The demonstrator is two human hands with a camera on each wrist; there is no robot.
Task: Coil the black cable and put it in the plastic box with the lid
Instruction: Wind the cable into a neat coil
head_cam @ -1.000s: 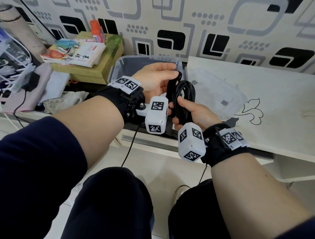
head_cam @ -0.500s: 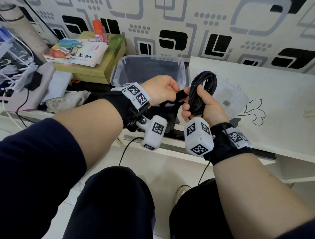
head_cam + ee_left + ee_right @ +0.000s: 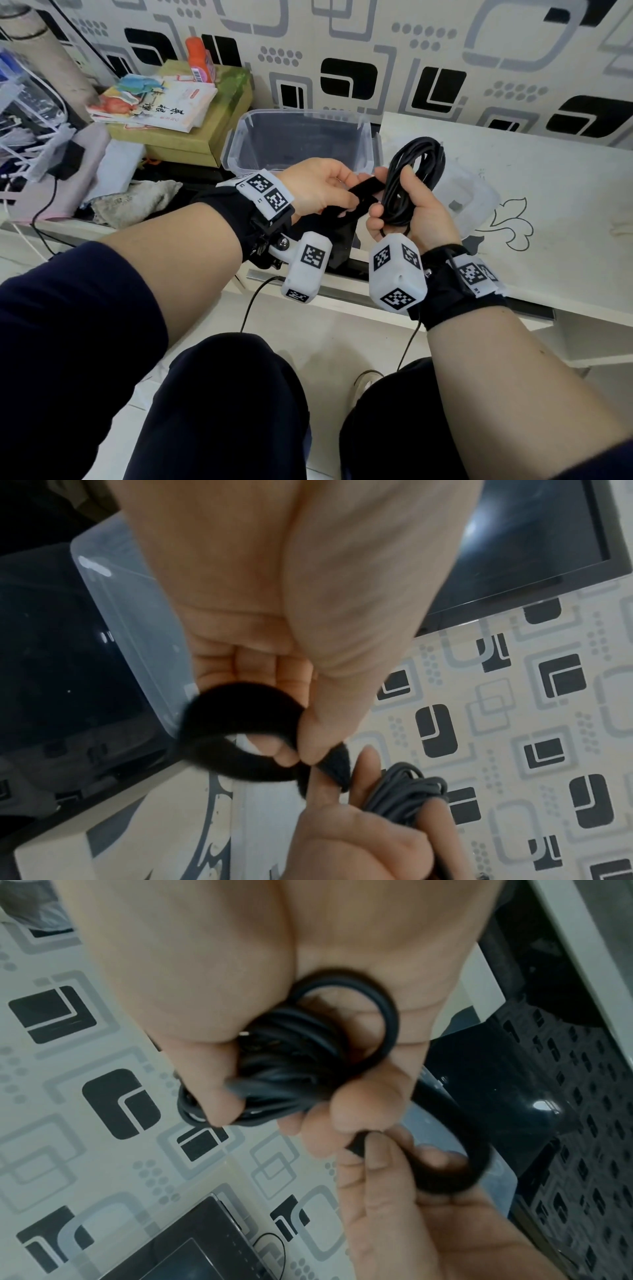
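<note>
1. Right hand (image 3: 416,219) clenched around the waist of the coiled black cable (image 3: 416,171); thumb and fingers curled fully round the bundle; wrist view shows several loops stacked inside the fist.
2. Left hand (image 3: 322,188) pinches a fuzzy black strap (image 3: 363,193) between thumb and forefinger; strap bows into a loop and meets the bundle at the right hand's fingers.
3. Step in hand, by my reading: coiling is done, binding under way; strap not yet closed round the coil.
4. Next move likely calls for wrapping the strap tight round the waist and pressing it shut, right hand keeping loops from springing.
5. Coil's long axis runs roughly upright, leaning away from the person; upper loop end points toward the wall, lower end is hidden in the palm.
6. Cable held in the air, just right of the plastic box (image 3: 301,118), which stands open; lid (image 3: 479,192) lies behind the coil on the white surface (image 3: 548,178).
</note>
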